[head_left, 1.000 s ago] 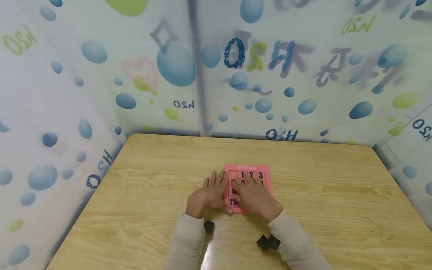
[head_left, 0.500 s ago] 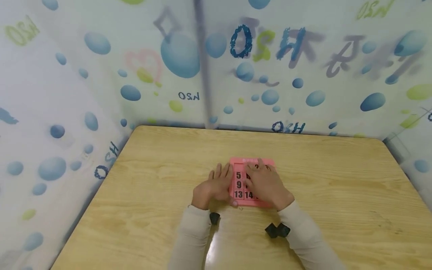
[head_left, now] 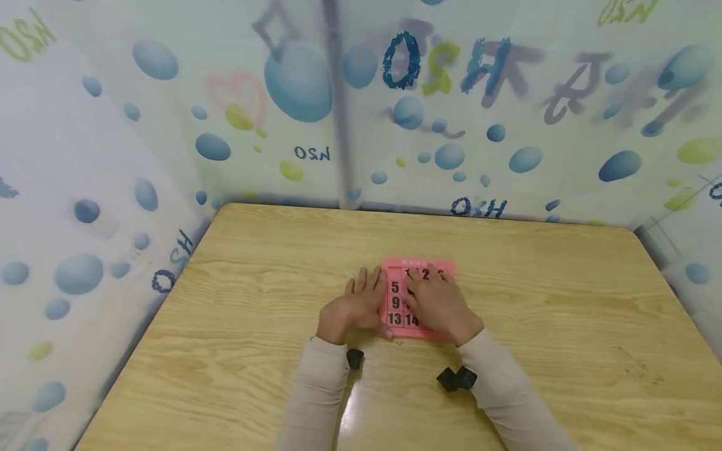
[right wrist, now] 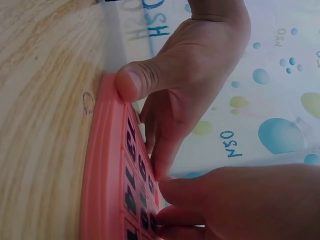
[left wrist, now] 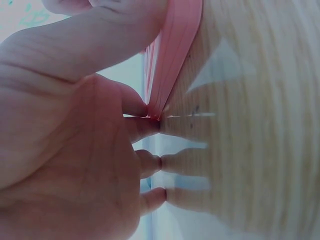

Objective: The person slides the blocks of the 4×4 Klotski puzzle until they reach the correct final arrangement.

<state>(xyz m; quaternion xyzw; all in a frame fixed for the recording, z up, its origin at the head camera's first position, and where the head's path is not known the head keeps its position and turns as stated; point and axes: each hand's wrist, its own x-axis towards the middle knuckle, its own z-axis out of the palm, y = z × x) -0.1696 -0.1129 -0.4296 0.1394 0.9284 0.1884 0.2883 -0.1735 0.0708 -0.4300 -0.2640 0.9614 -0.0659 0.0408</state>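
A pink number sliding puzzle lies flat on the wooden table, with black digits on pink tiles. Tiles 5, 9, 13 and 14 are readable; the far-left cell shows no number. Along the puzzle's left side lies my left hand, its fingers extended. Its thumb rests on the near-left corner, and several of its fingertips touch the table in the left wrist view. Over the tiles, my right hand spreads its fingers towards the top row, touching the tile faces. It covers most of the right-hand columns.
The wooden table extends around the puzzle on all sides. Behind it stands a pale wall covering printed with blue and green drops. Small black blocks sit at both wrists.
My right hand has shifted away from the left column towards the top row, uncovering tile 5. The left hand stays at the puzzle's side. The head view has tilted a little.
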